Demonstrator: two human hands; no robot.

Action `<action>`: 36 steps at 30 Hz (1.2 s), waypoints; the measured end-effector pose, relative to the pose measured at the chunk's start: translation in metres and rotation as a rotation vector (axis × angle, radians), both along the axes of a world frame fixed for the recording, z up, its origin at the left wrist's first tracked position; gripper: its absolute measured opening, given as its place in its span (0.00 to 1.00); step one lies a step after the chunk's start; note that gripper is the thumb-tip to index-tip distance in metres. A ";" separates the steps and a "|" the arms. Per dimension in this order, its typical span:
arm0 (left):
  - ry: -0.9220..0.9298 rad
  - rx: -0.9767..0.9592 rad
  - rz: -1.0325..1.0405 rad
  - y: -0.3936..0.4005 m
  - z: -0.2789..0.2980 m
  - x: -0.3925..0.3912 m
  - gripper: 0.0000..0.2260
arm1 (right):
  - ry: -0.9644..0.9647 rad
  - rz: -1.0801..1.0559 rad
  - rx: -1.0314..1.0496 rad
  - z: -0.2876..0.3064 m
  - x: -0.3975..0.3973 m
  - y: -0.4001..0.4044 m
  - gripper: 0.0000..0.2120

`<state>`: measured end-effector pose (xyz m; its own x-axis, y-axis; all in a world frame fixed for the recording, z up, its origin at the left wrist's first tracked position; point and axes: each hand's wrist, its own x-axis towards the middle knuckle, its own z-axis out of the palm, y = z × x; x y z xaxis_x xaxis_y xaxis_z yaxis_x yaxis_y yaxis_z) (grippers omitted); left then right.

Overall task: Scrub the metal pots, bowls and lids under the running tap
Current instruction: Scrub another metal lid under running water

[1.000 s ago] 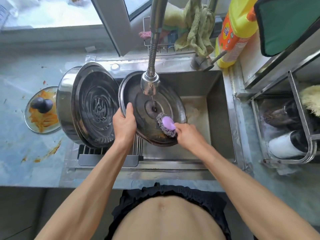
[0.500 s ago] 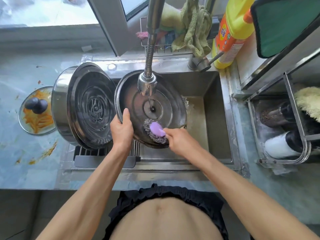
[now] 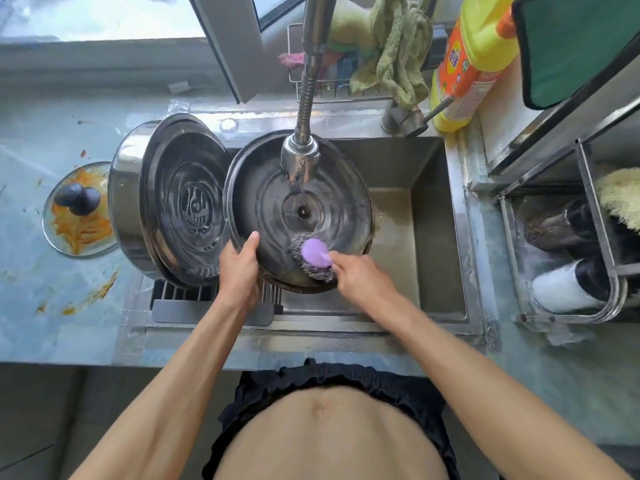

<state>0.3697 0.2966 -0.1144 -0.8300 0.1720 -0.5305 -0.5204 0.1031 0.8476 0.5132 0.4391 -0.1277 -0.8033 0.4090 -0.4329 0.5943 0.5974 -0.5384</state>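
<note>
Head-camera view, looking down over a steel sink (image 3: 429, 237) set in a pale blue worktop (image 3: 45, 306): a person leans in with both forearms stretched forward over the sink's front edge. The left hand (image 3: 239, 271) grips the near-left rim of a round metal lid (image 3: 332, 216), thumb laid over the inner face and fingers hidden behind it, holding the lid tilted up toward the camera above the basin. The right hand (image 3: 363, 278) is curled round the lilac handle of a steel-wool scrubber (image 3: 313, 258), whose wire pad presses against the lid's lower inner face, just right of the left thumb. The right wrist angles in from the sink's right front. A flexible tap (image 3: 300, 157) hangs over the upper half of the lid, and a thin stream of water falls to the lid's centre.

At the sink's left edge a large metal pot (image 3: 166, 199) lies on its side, its ribbed base facing the camera, its rim touching the lid's left side; it rests on a ribbed drain rack (image 3: 207, 303) at the front-left corner. Farther left on the worktop sits a glass lid (image 3: 81, 209) smeared with orange food. A yellow detergent bottle (image 3: 467, 60) stands at the sink's back-right corner, beside a green cloth (image 3: 398, 53) draped on a wire rack.
</note>
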 end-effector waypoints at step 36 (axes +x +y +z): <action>-0.257 0.263 -0.036 0.023 0.017 -0.001 0.17 | -0.063 -0.162 0.257 0.008 0.019 0.024 0.19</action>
<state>0.3682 0.3191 -0.0975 -0.6664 0.3567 -0.6547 -0.7197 -0.0785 0.6898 0.5326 0.4630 -0.1199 -0.6935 0.6323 -0.3454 0.7204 0.6037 -0.3414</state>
